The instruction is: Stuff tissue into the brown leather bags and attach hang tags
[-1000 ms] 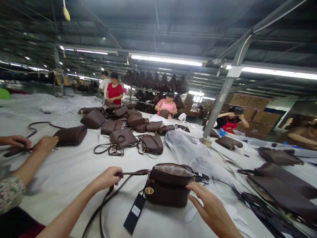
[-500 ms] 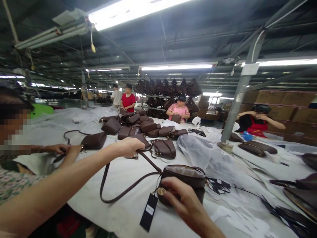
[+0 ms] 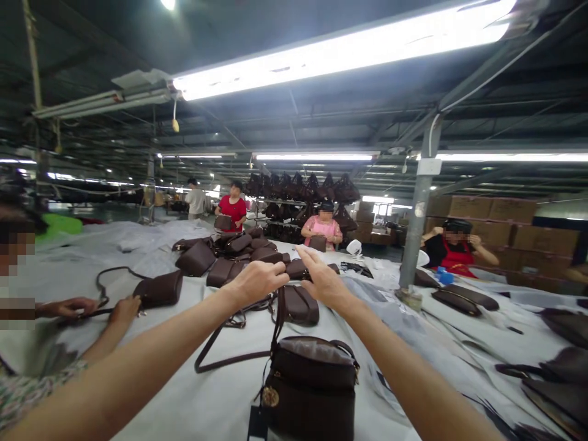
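In front of me a dark brown bag [image 3: 312,386] stands on the white-covered table, its top open with pale lining showing. A round gold charm [image 3: 270,396] and a black tag [image 3: 257,424] hang at its left side. Above the bag, my left hand [image 3: 260,282] has curled fingers closed on the upper part of the bag's strap [image 3: 279,315]. My right hand [image 3: 324,282] is raised close beside it, fingers stretched out, holding nothing. Another brown bag [image 3: 301,304] lies just behind, below my hands.
Many brown bags [image 3: 195,258] are heaped beyond my hands. At the left a co-worker's hands [image 3: 122,312] are at a bag [image 3: 158,289]. A metal post [image 3: 417,226] and plastic sheeting are on the right. Several people stand farther back.
My right hand has left the bag's front and risen next to my left hand. The view has tilted up, and the bag appears lower and turned more upright.
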`<state>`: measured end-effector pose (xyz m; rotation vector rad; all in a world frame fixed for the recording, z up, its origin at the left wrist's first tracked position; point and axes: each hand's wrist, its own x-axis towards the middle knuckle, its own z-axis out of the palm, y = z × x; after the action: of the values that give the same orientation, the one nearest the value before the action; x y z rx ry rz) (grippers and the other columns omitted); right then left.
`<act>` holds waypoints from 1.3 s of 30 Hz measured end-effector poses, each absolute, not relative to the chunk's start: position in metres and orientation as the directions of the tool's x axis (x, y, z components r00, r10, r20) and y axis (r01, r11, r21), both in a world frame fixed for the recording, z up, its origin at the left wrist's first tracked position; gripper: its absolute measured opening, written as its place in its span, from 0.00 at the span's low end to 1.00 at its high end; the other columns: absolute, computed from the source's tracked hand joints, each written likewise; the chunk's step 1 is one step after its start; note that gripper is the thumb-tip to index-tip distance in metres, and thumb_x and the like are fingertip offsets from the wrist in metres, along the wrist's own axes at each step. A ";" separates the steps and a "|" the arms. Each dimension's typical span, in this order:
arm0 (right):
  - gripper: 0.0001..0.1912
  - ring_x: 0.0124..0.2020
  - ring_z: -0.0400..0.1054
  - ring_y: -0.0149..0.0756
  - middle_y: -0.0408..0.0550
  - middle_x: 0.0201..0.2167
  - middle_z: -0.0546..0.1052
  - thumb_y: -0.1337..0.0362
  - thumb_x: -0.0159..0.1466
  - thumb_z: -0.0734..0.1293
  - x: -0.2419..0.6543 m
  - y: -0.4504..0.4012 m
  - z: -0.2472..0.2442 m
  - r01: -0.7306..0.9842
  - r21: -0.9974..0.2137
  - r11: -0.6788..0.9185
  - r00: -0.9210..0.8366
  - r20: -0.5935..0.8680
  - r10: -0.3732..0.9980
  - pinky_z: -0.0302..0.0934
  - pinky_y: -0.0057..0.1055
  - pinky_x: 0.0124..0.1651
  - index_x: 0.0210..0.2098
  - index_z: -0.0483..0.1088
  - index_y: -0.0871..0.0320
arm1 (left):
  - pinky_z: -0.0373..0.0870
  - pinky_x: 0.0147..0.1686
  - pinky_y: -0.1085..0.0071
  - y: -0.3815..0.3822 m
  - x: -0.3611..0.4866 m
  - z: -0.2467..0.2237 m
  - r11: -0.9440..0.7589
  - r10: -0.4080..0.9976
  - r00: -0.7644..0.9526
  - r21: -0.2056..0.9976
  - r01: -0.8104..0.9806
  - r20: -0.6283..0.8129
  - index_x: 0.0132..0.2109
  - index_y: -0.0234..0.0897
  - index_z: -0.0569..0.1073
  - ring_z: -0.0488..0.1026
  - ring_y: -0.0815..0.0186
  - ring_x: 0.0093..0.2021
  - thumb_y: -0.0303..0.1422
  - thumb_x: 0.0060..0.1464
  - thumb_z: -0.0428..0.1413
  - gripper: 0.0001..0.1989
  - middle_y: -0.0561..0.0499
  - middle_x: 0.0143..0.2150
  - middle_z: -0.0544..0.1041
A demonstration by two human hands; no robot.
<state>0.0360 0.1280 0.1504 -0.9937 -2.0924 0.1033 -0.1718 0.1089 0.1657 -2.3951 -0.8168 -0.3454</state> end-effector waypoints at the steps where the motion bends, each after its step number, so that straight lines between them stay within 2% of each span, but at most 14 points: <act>1: 0.43 0.65 0.53 0.46 0.55 0.65 0.59 0.77 0.50 0.64 0.032 0.135 0.151 0.563 -0.474 0.677 -0.400 0.560 0.726 0.48 0.47 0.66 0.65 0.56 0.56 | 0.66 0.35 0.71 0.112 -0.175 0.163 -0.653 0.488 0.764 -0.403 0.641 0.422 0.43 0.37 0.73 0.72 0.63 0.37 0.25 0.61 0.47 0.11 0.45 0.42 0.74; 4: 0.27 0.50 0.71 0.45 0.56 0.51 0.74 0.74 0.54 0.61 0.017 0.149 0.149 0.445 -0.686 0.576 -0.504 0.340 0.794 0.64 0.48 0.53 0.54 0.69 0.59 | 0.67 0.36 0.71 0.121 -0.185 0.168 -0.658 0.577 0.667 -0.217 0.721 0.471 0.46 0.38 0.72 0.74 0.62 0.39 0.23 0.56 0.50 0.13 0.47 0.39 0.77; 6: 0.23 0.44 0.74 0.42 0.54 0.42 0.78 0.71 0.56 0.60 0.008 0.152 0.146 0.369 -0.761 0.533 -0.601 0.243 0.762 0.69 0.42 0.45 0.51 0.70 0.60 | 0.66 0.33 0.72 0.128 -0.195 0.181 -0.656 0.679 0.611 -0.038 0.754 0.407 0.43 0.38 0.73 0.74 0.63 0.36 0.23 0.50 0.53 0.13 0.50 0.34 0.78; 9: 0.33 0.45 0.74 0.38 0.50 0.41 0.79 0.69 0.55 0.67 -0.007 0.145 0.143 0.144 -0.928 0.343 -0.756 0.121 0.643 0.67 0.35 0.44 0.60 0.61 0.55 | 0.64 0.24 0.74 0.141 -0.213 0.209 -0.566 0.801 0.599 0.315 0.762 -0.012 0.37 0.37 0.75 0.72 0.65 0.25 0.24 0.42 0.59 0.11 0.53 0.25 0.77; 12: 0.37 0.38 0.74 0.33 0.44 0.37 0.79 0.67 0.52 0.73 -0.028 0.134 0.143 0.035 -0.976 0.214 -0.782 0.107 0.614 0.66 0.30 0.41 0.60 0.61 0.53 | 0.60 0.19 0.73 0.156 -0.224 0.236 -0.398 0.714 0.620 0.541 0.741 -0.325 0.36 0.36 0.75 0.66 0.67 0.17 0.28 0.37 0.62 0.13 0.53 0.20 0.75; 14: 0.26 0.32 0.73 0.31 0.41 0.31 0.77 0.63 0.52 0.75 -0.042 0.129 0.144 0.045 -0.979 0.199 -0.749 0.099 0.655 0.66 0.30 0.38 0.50 0.69 0.56 | 0.59 0.20 0.73 0.167 -0.222 0.249 -0.440 0.702 0.673 0.600 0.668 -0.233 0.35 0.35 0.75 0.65 0.68 0.18 0.31 0.39 0.63 0.12 0.54 0.20 0.74; 17: 0.18 0.25 0.72 0.32 0.40 0.23 0.74 0.56 0.52 0.75 -0.056 0.130 0.148 0.047 -0.991 0.127 -0.741 0.051 0.670 0.67 0.32 0.34 0.36 0.72 0.60 | 0.61 0.25 0.74 0.178 -0.210 0.254 -0.633 0.748 0.640 0.481 0.607 0.176 0.32 0.34 0.74 0.66 0.69 0.24 0.29 0.43 0.61 0.07 0.56 0.23 0.72; 20: 0.18 0.26 0.72 0.33 0.40 0.23 0.75 0.59 0.47 0.78 -0.056 0.138 0.152 -0.108 -0.993 0.046 -0.693 0.108 0.713 0.67 0.34 0.36 0.32 0.71 0.59 | 0.65 0.36 0.72 0.169 -0.201 0.238 -0.721 0.609 0.426 0.242 0.649 0.670 0.34 0.34 0.71 0.69 0.67 0.33 0.28 0.49 0.59 0.05 0.53 0.32 0.72; 23: 0.18 0.30 0.73 0.33 0.41 0.25 0.76 0.63 0.45 0.79 -0.047 0.144 0.157 -0.206 -0.977 0.054 -0.563 0.163 0.810 0.67 0.33 0.38 0.31 0.71 0.59 | 0.64 0.39 0.71 0.139 -0.201 0.192 -0.728 0.415 0.060 0.292 0.620 0.908 0.36 0.36 0.68 0.68 0.67 0.36 0.33 0.59 0.50 0.06 0.51 0.34 0.71; 26: 0.15 0.32 0.73 0.33 0.41 0.26 0.76 0.64 0.47 0.78 -0.041 0.148 0.163 -0.281 -0.959 0.045 -0.539 0.197 0.819 0.68 0.32 0.40 0.30 0.71 0.60 | 0.64 0.34 0.73 0.108 -0.194 0.125 -0.699 0.587 -0.138 0.585 0.412 0.798 0.36 0.38 0.65 0.67 0.68 0.30 0.37 0.62 0.46 0.09 0.53 0.30 0.69; 29: 0.11 0.32 0.74 0.33 0.40 0.26 0.75 0.67 0.51 0.76 -0.042 0.156 0.173 -0.405 -0.914 0.000 -0.487 0.216 0.846 0.69 0.35 0.42 0.29 0.69 0.59 | 0.67 0.37 0.72 0.098 -0.168 0.059 -0.577 0.812 0.042 0.791 0.203 0.582 0.43 0.38 0.67 0.71 0.64 0.38 0.40 0.52 0.58 0.15 0.49 0.37 0.75; 31: 0.09 0.29 0.73 0.31 0.40 0.24 0.74 0.69 0.55 0.73 -0.040 0.165 0.184 -0.445 -0.895 0.010 -0.410 0.214 0.886 0.69 0.34 0.40 0.27 0.68 0.59 | 0.64 0.28 0.73 0.103 -0.148 0.025 -0.386 0.904 0.229 0.920 0.073 0.361 0.39 0.37 0.68 0.69 0.67 0.27 0.41 0.50 0.57 0.13 0.53 0.26 0.72; 35: 0.09 0.18 0.63 0.23 0.37 0.20 0.70 0.70 0.60 0.69 0.002 0.184 0.219 -0.485 -0.869 0.098 -0.251 0.245 0.937 0.66 0.23 0.26 0.26 0.65 0.58 | 0.54 0.19 0.75 0.125 -0.134 -0.016 -0.208 0.968 0.118 0.971 -0.116 0.222 0.30 0.38 0.65 0.54 0.73 0.15 0.51 0.48 0.54 0.19 0.62 0.15 0.56; 39: 0.12 0.13 0.54 0.20 0.36 0.17 0.66 0.73 0.64 0.63 0.097 0.176 0.262 -0.497 -0.819 0.287 -0.010 0.336 0.942 0.60 0.18 0.18 0.25 0.62 0.58 | 0.47 0.15 0.76 0.141 -0.154 -0.030 -0.201 0.976 0.066 0.975 -0.094 0.207 0.30 0.38 0.65 0.50 0.75 0.14 0.54 0.45 0.54 0.22 0.63 0.15 0.53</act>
<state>0.0970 0.1763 0.2617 -0.5520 -1.0317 1.2335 -0.1538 0.1411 -0.0300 -2.5920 -1.9235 -2.6182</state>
